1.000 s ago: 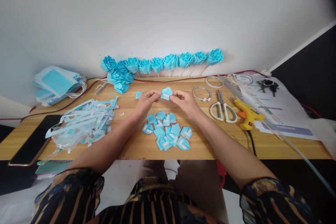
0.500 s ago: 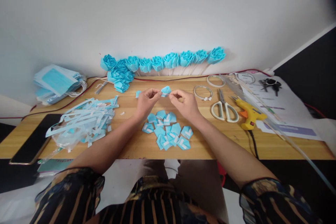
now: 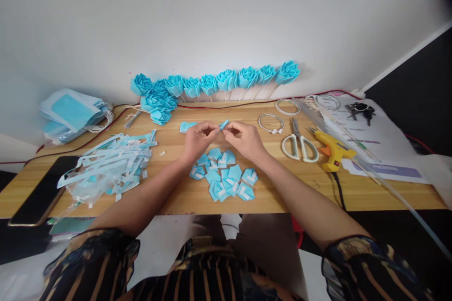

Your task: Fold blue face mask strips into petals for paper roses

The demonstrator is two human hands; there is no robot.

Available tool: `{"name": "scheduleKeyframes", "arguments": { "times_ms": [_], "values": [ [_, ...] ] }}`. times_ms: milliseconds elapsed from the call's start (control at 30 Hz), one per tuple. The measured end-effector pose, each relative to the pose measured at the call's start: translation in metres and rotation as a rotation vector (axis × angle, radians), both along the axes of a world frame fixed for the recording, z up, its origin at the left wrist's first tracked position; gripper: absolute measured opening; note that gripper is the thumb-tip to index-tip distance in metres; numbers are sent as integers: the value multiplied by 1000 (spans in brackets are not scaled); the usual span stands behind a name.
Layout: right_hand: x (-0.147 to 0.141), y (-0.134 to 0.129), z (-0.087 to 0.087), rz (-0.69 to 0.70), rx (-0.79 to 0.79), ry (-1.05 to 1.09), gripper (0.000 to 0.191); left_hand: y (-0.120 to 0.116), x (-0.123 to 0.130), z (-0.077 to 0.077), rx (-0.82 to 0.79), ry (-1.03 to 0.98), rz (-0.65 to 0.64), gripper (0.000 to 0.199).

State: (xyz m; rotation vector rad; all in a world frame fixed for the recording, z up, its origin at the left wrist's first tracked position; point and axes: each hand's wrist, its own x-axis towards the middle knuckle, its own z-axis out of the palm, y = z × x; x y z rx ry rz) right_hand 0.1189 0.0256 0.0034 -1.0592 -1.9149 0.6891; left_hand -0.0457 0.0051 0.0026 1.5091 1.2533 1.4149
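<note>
Between the fingertips of both hands is a small folded piece of blue fabric (image 3: 224,124), seen nearly edge-on. My left hand (image 3: 201,139) pinches its left side, and my right hand (image 3: 244,138) grips the right side; the fingers partly cover it. Just behind my left hand, more blue fabric (image 3: 186,126) lies on the table. Nearer to me, below the hands, is a loose pile of folded blue petals (image 3: 226,176), several of them with white tape-like strips.
Blue fabric flowers (image 3: 226,80) line the wall. At left are face masks (image 3: 74,112), cut strips (image 3: 113,160) and a phone (image 3: 44,190). At right lie tape rolls (image 3: 271,122), scissors (image 3: 299,143), a yellow glue gun (image 3: 334,149), keys (image 3: 362,110) and paper sheets (image 3: 388,136).
The held blue piece has gone from facing me as a wide folded shape to a narrow, edge-on one. My hands have come closer together. The view has shifted slightly.
</note>
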Motion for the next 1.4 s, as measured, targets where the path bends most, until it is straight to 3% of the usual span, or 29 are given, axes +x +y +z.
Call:
{"name": "scheduleKeyframes", "arguments": {
  "times_ms": [933,1400],
  "values": [
    [-1,-2,1,45,-34,52,11,1,-2,-3,8,24,-11,17],
    [3,-1,1,104,-97,79,21,3,-3,-3,0,7,1,17]
  ]
}}
